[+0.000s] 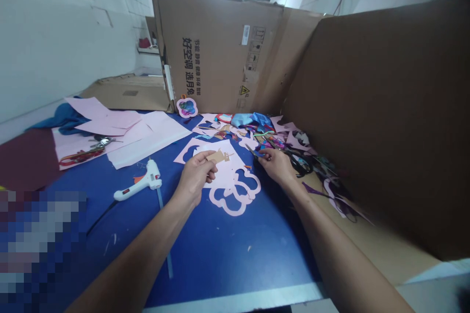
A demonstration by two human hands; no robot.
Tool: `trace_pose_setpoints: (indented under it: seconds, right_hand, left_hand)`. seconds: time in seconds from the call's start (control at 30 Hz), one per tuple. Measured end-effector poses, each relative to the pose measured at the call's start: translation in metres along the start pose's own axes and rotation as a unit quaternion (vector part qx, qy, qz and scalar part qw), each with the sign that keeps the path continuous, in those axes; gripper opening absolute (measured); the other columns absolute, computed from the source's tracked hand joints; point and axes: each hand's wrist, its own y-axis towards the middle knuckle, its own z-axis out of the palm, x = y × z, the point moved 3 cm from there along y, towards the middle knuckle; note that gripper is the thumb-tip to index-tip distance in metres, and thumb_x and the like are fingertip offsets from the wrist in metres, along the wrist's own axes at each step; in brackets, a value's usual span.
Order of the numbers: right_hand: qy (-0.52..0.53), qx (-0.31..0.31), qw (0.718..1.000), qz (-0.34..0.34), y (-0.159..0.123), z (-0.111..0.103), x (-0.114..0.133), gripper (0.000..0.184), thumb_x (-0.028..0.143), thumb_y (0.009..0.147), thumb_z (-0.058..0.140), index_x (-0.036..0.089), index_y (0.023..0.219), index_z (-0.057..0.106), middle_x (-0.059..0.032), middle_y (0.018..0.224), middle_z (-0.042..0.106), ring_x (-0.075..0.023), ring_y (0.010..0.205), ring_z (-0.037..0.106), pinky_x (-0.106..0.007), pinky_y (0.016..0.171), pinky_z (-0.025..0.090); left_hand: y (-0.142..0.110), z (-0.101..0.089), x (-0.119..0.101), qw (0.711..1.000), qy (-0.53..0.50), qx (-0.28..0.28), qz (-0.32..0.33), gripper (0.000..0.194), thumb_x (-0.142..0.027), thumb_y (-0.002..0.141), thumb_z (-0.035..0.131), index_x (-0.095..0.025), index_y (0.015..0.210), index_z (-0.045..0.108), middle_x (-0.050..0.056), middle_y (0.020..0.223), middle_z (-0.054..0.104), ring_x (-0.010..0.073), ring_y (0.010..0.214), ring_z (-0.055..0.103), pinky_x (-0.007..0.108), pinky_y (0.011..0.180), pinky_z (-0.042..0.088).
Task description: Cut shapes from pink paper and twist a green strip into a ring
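2 hands closed: left hand (pixel 196 174) pinches tan card (pixel 217 157); right hand (pixel 274 164) grips scissors (pixel 251 150), blades past its fingers. I judge trimming; next snip calls for steady card.

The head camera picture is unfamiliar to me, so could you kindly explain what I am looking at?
There is no machine here: these are a person's own bare hands, seen by a camera worn on the head, looking forward and down. The left hand holds a small tan card. The right hand grips a pointed tool, probably scissors. On the blue table lie pink paper flower outlines and, further left, a white glue gun. Cardboard stands behind.
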Motion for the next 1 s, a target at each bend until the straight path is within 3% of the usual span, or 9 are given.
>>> trace_pose_setpoints:
  seconds: [0.1, 0.17, 0.3, 0.43, 0.5, 0.77, 1.0]
  right_hand:
    - [0.082, -0.05, 0.994, -0.061, -0.007, -0.001, 0.017, 0.03, 0.029, 0.093, 0.065, 0.019, 0.117, 0.08, -0.0071, 0.102, 0.079, -0.0217, 0.087, 0.07, -0.032, 0.084, 0.053]
    - [0.145, -0.05, 0.979, -0.132, -0.015, 0.0, 0.032, 0.033, 0.033, 0.095, 0.065, 0.02, 0.123, 0.077, -0.0075, 0.107, 0.078, -0.0209, 0.086, 0.069, -0.033, 0.083, 0.054]
    - [0.204, 0.008, 0.938, -0.279, -0.033, 0.005, 0.058, 0.049, 0.039, 0.096, 0.071, 0.027, 0.143, 0.066, -0.0094, 0.126, 0.069, -0.0213, 0.096, 0.067, -0.035, 0.084, 0.058]
    - [0.234, 0.062, 0.906, -0.347, -0.043, 0.01, 0.069, 0.048, 0.036, 0.096, 0.074, 0.031, 0.142, 0.065, -0.0098, 0.135, 0.065, -0.0245, 0.114, 0.065, -0.041, 0.097, 0.056]
    - [0.244, 0.078, 0.899, -0.355, -0.045, 0.011, 0.072, 0.038, 0.036, 0.096, 0.074, 0.029, 0.133, 0.07, -0.0096, 0.129, 0.069, -0.0254, 0.116, 0.065, -0.043, 0.101, 0.054]
    - [0.295, 0.117, 0.9, -0.3, -0.049, 0.013, 0.078, 0.013, 0.035, 0.097, 0.073, 0.023, 0.102, 0.075, -0.005, 0.105, 0.075, -0.0192, 0.095, 0.069, -0.031, 0.084, 0.053]
    - [0.379, 0.119, 0.898, -0.188, -0.043, 0.017, 0.074, 0.016, 0.036, 0.09, 0.077, 0.021, 0.093, 0.075, -0.0033, 0.096, 0.076, -0.0164, 0.081, 0.068, -0.027, 0.072, 0.054]
  left_hand:
    - [-0.002, 0.002, -0.001, 1.0, 0.013, 0.015, -0.012, 0.045, -0.015, 0.069, 0.065, -0.017, 0.114, 0.073, -0.002, 0.065, 0.062, 0.0082, 0.049, 0.049, 0.021, 0.048, 0.031]
    - [-0.004, 0.004, -0.002, 0.999, 0.019, 0.026, -0.019, 0.044, -0.015, 0.07, 0.065, -0.016, 0.114, 0.073, -0.001, 0.065, 0.062, 0.0083, 0.049, 0.049, 0.021, 0.048, 0.032]
    - [-0.008, 0.008, -0.002, 0.998, 0.019, 0.049, -0.027, 0.043, -0.016, 0.072, 0.066, -0.017, 0.114, 0.071, -0.002, 0.063, 0.06, 0.0088, 0.048, 0.048, 0.022, 0.048, 0.032]
    - [-0.011, 0.012, -0.001, 0.996, 0.032, 0.078, -0.04, 0.054, -0.015, 0.069, 0.065, -0.019, 0.122, 0.068, -0.004, 0.057, 0.059, 0.0095, 0.045, 0.046, 0.022, 0.048, 0.032]
    - [-0.011, 0.013, 0.0, 0.994, 0.035, 0.091, -0.044, 0.055, -0.016, 0.067, 0.066, -0.02, 0.122, 0.068, -0.004, 0.056, 0.059, 0.0096, 0.044, 0.046, 0.022, 0.048, 0.031]
    - [-0.01, 0.014, 0.002, 0.993, 0.049, 0.102, -0.042, 0.052, -0.02, 0.068, 0.071, -0.02, 0.12, 0.068, -0.003, 0.056, 0.06, 0.0107, 0.045, 0.048, 0.022, 0.046, 0.033]
    - [-0.011, 0.013, -0.002, 0.993, 0.067, 0.092, 0.019, 0.029, -0.03, 0.071, 0.083, -0.019, 0.094, 0.07, 0.001, 0.076, 0.068, 0.0107, 0.057, 0.06, 0.023, 0.054, 0.048]
